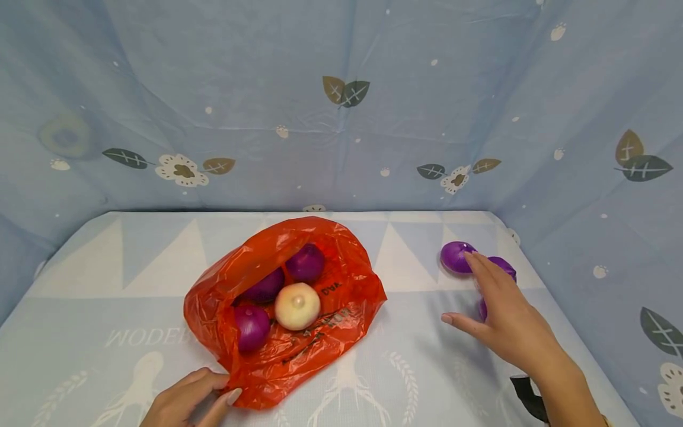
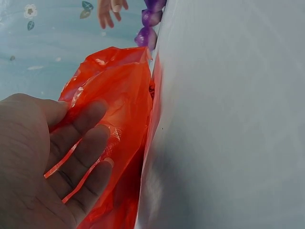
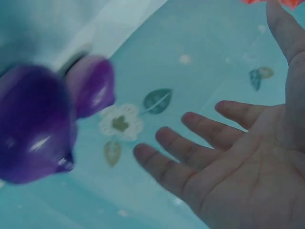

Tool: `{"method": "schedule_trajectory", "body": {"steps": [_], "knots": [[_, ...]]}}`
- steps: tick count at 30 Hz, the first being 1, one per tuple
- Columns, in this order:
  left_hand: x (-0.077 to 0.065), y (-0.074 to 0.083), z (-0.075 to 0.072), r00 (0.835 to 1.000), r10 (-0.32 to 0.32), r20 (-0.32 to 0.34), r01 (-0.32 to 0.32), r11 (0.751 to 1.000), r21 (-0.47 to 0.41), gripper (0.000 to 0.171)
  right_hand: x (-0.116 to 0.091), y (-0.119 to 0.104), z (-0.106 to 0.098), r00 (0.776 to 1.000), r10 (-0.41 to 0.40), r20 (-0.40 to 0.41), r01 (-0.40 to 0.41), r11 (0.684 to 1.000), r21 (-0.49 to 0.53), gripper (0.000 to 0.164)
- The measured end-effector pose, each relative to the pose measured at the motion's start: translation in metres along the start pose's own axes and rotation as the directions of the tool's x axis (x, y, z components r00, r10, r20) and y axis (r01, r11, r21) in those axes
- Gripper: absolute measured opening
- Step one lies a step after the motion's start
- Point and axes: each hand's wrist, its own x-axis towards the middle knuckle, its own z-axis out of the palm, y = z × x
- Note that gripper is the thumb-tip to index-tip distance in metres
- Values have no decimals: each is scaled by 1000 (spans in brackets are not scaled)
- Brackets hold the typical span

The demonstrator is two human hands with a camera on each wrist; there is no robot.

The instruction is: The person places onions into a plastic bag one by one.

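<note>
A red plastic bag (image 1: 267, 379) lies on the table with its mouth spread toward me. Inside it are purple onions (image 1: 253, 327) and one white onion (image 1: 297, 306). At the bag's near left edge, my left hand (image 1: 184, 398) pinches the plastic between thumb and fingers; the left wrist view shows the red film (image 2: 121, 105) along those fingers. On the right, my right hand (image 1: 507, 323) hovers with fingers spread and nothing held, over several purple onions (image 1: 456, 258), partly hiding them. The right wrist view has a large purple onion (image 3: 35, 129) beyond the fingertips.
A pale patterned cloth covers the table (image 1: 416, 350). Blue printed curtain (image 1: 341, 160) hangs behind the back edge and along the right side. A black strap (image 1: 528, 397) shows beside my right wrist.
</note>
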Motion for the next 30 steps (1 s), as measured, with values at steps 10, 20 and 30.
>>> {"method": "schedule_trajectory", "body": {"steps": [10, 20, 30], "knots": [[0, 3, -2, 999, -33, 11, 33, 999, 34, 47, 1, 55, 5, 993, 106, 45, -107, 994, 12, 119], [1, 3, -1, 1000, 0, -3, 0, 1000, 26, 48, -2, 83, 11, 973, 223, 52, -226, 972, 59, 111], [1, 3, -1, 1000, 10, -2, -10, 1000, 18, 49, -2, 85, 12, 955, 277, 105, -284, 958, 51, 95]]}}
